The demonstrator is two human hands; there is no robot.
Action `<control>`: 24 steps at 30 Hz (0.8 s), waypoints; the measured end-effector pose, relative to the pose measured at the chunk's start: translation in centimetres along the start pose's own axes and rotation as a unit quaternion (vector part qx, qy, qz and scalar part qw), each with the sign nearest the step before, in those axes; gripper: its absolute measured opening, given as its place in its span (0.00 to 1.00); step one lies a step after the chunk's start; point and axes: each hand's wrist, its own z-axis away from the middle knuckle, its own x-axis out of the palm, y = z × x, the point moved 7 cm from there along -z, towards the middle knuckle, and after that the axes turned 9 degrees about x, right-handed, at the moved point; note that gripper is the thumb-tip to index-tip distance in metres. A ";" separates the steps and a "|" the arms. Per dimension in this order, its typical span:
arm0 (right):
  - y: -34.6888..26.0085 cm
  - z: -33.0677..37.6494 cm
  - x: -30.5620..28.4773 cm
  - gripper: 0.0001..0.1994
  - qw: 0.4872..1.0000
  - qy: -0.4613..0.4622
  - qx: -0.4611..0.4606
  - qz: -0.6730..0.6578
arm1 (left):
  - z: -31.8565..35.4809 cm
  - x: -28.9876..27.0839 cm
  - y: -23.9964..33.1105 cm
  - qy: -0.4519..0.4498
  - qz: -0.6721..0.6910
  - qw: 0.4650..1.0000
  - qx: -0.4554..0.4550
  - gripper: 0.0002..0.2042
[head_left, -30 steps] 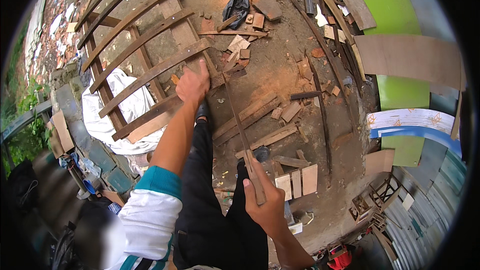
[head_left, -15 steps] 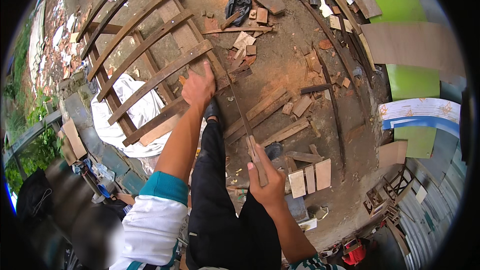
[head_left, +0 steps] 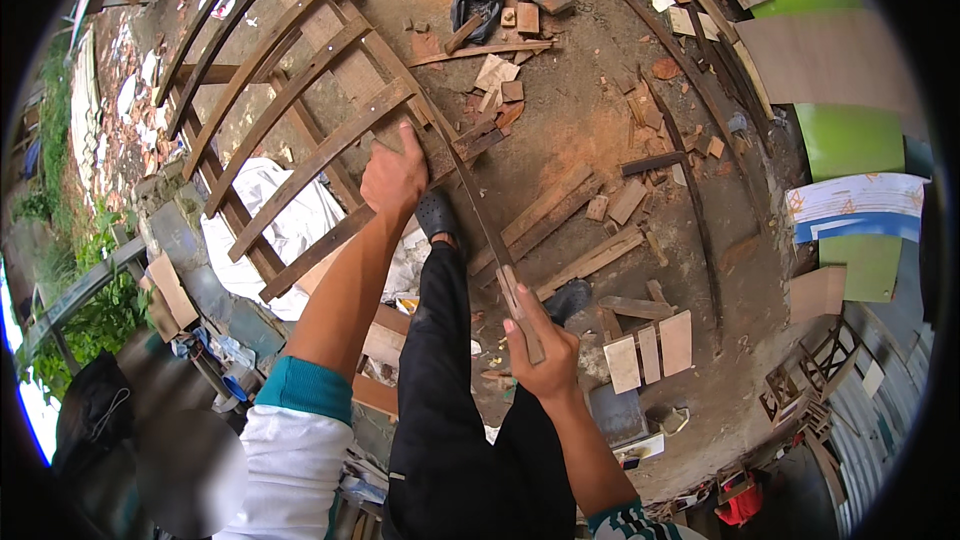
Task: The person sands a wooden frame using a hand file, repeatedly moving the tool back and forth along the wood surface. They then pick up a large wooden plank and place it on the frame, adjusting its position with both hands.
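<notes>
A large slatted wooden frame (head_left: 385, 105) of dark curved boards lies at the upper left, tilted over the ground. My left hand (head_left: 395, 178) is closed on its near right corner, with the index finger stretched along the wood. In my right hand (head_left: 545, 355) is the wooden handle of a handsaw (head_left: 486, 225), fingers wrapped round it. The narrow blade points up and left and meets the frame's right edge, just right of my left hand. How deep the teeth sit in the wood, I cannot tell. My dark clog (head_left: 436, 212) is below the frame's corner.
A white sheet (head_left: 265, 205) lies under the frame. Wood offcuts (head_left: 627, 200), longer planks (head_left: 545, 215) and a black plastic bag (head_left: 477, 2) are scattered over the dirt. Pale boards (head_left: 648, 352) stand right of my right hand. Green panels (head_left: 850, 145) line the right side.
My view has shifted, so the ground things sit farther right. The saw handle and my right hand are slightly farther from the frame. My left hand keeps its place on the corner.
</notes>
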 end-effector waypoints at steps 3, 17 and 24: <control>0.6 5.4 -3.6 0.23 0.999 -0.022 0.007 0.039 | 0.0 0.5 0.5 -0.016 -0.002 1.000 0.004 0.42; -2.2 -0.1 -1.4 0.25 0.999 0.011 0.012 0.041 | -0.1 0.7 0.6 -0.004 -0.006 1.000 0.010 0.44; -6.2 2.8 -4.1 0.24 0.997 0.009 0.059 0.054 | 0.4 0.3 0.9 0.003 0.003 1.000 0.000 0.42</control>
